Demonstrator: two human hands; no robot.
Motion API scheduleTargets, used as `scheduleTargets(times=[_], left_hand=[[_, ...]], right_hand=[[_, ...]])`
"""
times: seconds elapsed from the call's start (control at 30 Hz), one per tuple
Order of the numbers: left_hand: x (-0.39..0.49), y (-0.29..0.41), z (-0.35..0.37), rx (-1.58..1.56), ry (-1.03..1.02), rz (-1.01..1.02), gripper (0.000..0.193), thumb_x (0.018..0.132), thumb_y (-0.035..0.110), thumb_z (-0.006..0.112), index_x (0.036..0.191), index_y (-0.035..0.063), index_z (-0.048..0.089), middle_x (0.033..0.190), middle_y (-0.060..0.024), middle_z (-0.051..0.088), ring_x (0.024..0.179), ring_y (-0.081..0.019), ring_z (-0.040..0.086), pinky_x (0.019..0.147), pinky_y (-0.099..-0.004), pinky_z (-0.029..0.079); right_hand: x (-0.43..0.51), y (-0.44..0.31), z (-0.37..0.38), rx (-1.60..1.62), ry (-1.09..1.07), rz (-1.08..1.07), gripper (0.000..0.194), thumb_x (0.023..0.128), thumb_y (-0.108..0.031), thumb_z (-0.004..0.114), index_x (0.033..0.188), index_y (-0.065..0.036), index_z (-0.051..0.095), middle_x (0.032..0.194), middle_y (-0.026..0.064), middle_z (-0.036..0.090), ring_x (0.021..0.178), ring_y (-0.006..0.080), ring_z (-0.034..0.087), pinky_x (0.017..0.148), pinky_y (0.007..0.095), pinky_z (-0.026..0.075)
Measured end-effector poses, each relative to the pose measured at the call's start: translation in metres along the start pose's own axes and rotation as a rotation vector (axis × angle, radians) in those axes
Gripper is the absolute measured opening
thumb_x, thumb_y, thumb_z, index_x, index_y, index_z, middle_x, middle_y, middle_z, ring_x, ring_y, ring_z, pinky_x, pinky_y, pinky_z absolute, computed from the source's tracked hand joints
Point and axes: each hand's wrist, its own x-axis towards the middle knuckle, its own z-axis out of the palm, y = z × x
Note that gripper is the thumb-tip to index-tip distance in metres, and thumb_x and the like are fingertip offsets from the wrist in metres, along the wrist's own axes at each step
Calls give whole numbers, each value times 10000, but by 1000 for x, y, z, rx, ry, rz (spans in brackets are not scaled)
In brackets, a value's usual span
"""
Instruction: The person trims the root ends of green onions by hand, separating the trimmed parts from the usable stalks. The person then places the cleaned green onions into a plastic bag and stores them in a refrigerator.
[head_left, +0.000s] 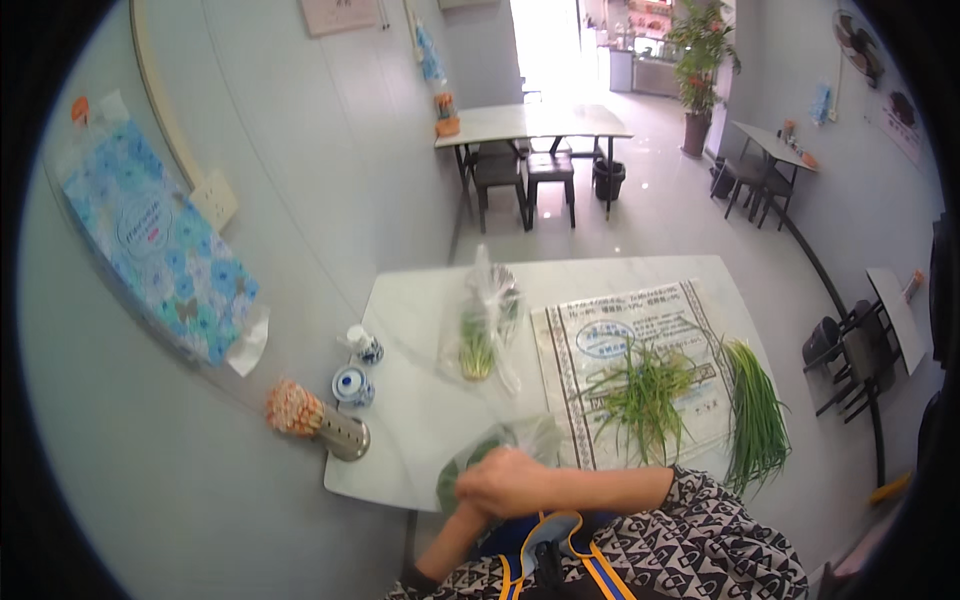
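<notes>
At the near edge of the table, my right hand (506, 480) is closed against a clear plastic bag (536, 435) with green leaves inside. My left hand (474, 516) is at the same bag, mostly covered by my right, so its fingers do not show. Farther back lies another clear plastic bag (495, 300), holding a bundle of green stalks (476, 345). On the right, a printed plastic sack (570, 330) is spread flat under a loose heap of green and yellowish leaves (645, 397). A neat bunch of long green chives (754, 420) lies along its right side.
By the wall stand a perforated metal holder (346, 435) of wrapped chopsticks, a blue-and-white lidded jar (352, 386) and a small pourer (365, 345). A flowered tissue pack (161, 240) hangs above. Beyond are another table (532, 124) and stools (551, 169).
</notes>
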Motion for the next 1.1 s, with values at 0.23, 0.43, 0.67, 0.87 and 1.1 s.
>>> scheduleTargets(times=[0.23, 0.43, 0.67, 0.87, 1.1], left_hand=[[2, -19, -4, -539, -202, -759, 327, 936, 285, 498, 1118, 18, 548, 975, -80, 625, 823, -155, 586, 750, -336, 459], [23, 1, -4, 10, -98, -312, 269, 991, 223, 394, 935, 16, 557, 713, -130, 562, 618, -242, 560, 568, -359, 447], [30, 15, -20, -174, -122, -699, 214, 987, 208, 469, 967, 18, 565, 690, -89, 541, 640, -126, 525, 587, -285, 421], [23, 10, -35, -804, -35, -885, 314, 993, 301, 465, 976, 13, 587, 669, -36, 527, 625, -117, 500, 588, -240, 396], [18, 1, -50, -946, -368, -882, 259, 978, 217, 509, 948, -7, 637, 741, -45, 577, 620, -91, 467, 551, -216, 368]], right_hand=[[-7, 51, -24, -189, 394, 35, 269, 773, -177, 600, 1038, -146, 632, 884, 98, 658, 794, 322, 640, 700, 433, 505], [-26, 81, 8, 100, 129, 157, 224, 826, -175, 579, 1032, -109, 634, 883, 125, 654, 789, 354, 626, 691, 432, 507], [-26, 90, 9, 133, 491, 223, 168, 807, -223, 639, 859, -64, 630, 758, 126, 639, 707, 329, 637, 626, 399, 514], [-20, 81, 15, 316, 446, 53, 405, 804, -306, 671, 1117, -77, 557, 783, 144, 647, 727, 317, 655, 687, 412, 516], [-23, 94, 33, 241, -137, 315, 416, 831, -283, 583, 1220, -139, 558, 826, 138, 675, 752, 313, 645, 684, 407, 503]])
